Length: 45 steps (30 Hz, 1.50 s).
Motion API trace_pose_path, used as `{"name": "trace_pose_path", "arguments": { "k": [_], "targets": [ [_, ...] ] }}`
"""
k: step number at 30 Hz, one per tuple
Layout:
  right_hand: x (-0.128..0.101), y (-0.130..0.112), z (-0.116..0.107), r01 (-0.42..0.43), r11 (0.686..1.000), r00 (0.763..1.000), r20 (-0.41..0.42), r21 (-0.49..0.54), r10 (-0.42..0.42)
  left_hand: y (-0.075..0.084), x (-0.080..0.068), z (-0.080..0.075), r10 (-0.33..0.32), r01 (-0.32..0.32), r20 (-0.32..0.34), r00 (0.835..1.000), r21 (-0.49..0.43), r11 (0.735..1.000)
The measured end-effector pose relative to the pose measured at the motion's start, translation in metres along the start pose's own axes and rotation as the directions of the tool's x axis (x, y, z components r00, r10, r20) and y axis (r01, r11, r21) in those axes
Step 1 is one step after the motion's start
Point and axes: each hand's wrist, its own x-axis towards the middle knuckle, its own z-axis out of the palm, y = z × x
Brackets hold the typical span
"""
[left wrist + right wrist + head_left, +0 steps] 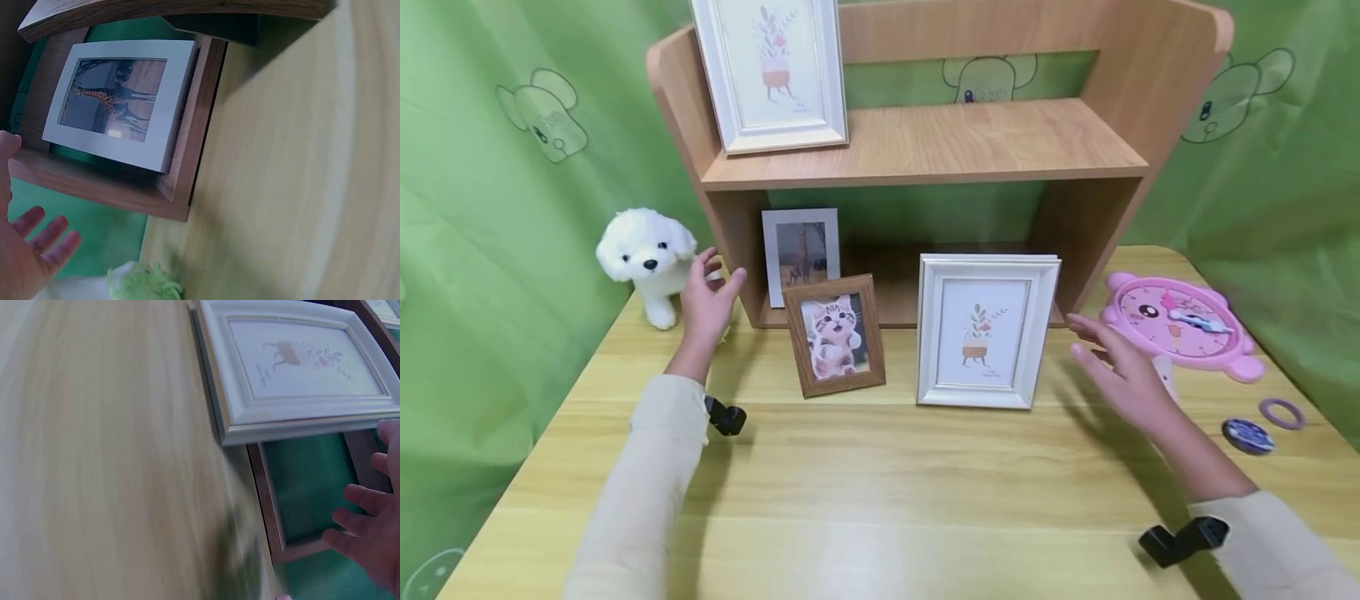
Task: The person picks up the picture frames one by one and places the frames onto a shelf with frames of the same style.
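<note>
Holding nothing, the left hand (706, 300) and right hand (1123, 375) hang loosely spread before the shelf (992, 142). Giraffe frame (801, 246) and upper flower frame (775, 75) look already set inside it; kitten frame (835, 337) and lower flower frame (985, 333) stand in front, seemingly unplaced.

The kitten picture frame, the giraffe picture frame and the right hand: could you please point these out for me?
Kitten picture frame (837, 337): head view, middle of its picture.
Giraffe picture frame (117, 103): left wrist view, middle of its picture.
Right hand (1122, 377): head view, middle of the hand.
</note>
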Motion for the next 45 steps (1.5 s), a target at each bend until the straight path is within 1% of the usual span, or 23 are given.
{"name": "trace_pose_path", "arguments": {
  "k": [3,8,13,16,17,20,23,25,30,33,35,37,40,43,45],
  "targets": [
    [0.005,-0.002,0.006,0.002,0.997,1.0,0.004,0.08,-0.002,0.004,0.004,0.003,-0.002,0.001,-0.024,1.0,-0.046,0.999],
    [0.009,-0.006,0.016,-0.023,0.988,1.0,0.004,0.152,0.023,0.007,0.007,0.006,-0.026,0.021,-0.069,0.997,-0.06,0.998],
    [0.011,-0.009,0.021,-0.07,0.958,0.998,0.029,0.279,0.064,0.006,0.007,0.009,-0.024,0.015,-0.119,0.993,-0.076,0.997],
    [0.014,-0.011,0.022,-0.11,0.922,0.994,0.055,0.372,0.096,0.005,0.006,0.012,-0.012,0.0,-0.151,0.989,-0.079,0.997],
    [0.014,-0.011,0.023,-0.127,0.905,0.992,0.066,0.406,0.109,0.004,0.006,0.013,-0.006,-0.007,-0.161,0.987,-0.079,0.997],
    [0.017,-0.011,0.024,-0.18,0.827,0.984,0.105,0.532,0.147,0.003,0.007,0.014,0.009,-0.025,-0.182,0.983,-0.084,0.996],
    [0.019,-0.01,0.026,-0.205,0.747,0.979,0.123,0.633,0.165,0.003,0.007,0.014,0.017,-0.034,-0.189,0.982,-0.09,0.995],
    [0.019,-0.009,0.027,-0.203,0.712,0.979,0.12,0.672,0.167,0.002,0.007,0.014,0.017,-0.034,-0.187,0.982,-0.091,0.995],
    [0.017,-0.006,0.033,-0.203,0.674,0.977,0.102,0.71,0.187,0.001,0.007,0.013,0.001,-0.018,-0.174,0.985,-0.098,0.995],
    [0.017,-0.004,0.035,-0.219,0.66,0.972,0.105,0.719,0.209,0.001,0.008,0.013,-0.007,-0.01,-0.168,0.986,-0.102,0.995],
    [0.018,-0.004,0.036,-0.231,0.642,0.969,0.113,0.732,0.219,0.0,0.007,0.012,-0.01,-0.008,-0.168,0.986,-0.102,0.995],
    [0.018,-0.003,0.037,-0.239,0.63,0.967,0.121,0.739,0.225,0.001,0.007,0.012,-0.009,-0.008,-0.168,0.986,-0.099,0.995],
    [0.018,-0.002,0.039,-0.244,0.6,0.965,0.128,0.762,0.23,0.002,0.006,0.012,-0.005,-0.01,-0.164,0.987,-0.09,0.996],
    [0.017,-0.001,0.04,-0.234,0.577,0.967,0.122,0.783,0.225,0.003,0.005,0.012,0.004,-0.017,-0.158,0.987,-0.082,0.997],
    [0.016,-0.001,0.04,-0.224,0.568,0.969,0.117,0.792,0.219,0.004,0.004,0.013,0.011,-0.023,-0.157,0.988,-0.074,0.997]
  ]
}}
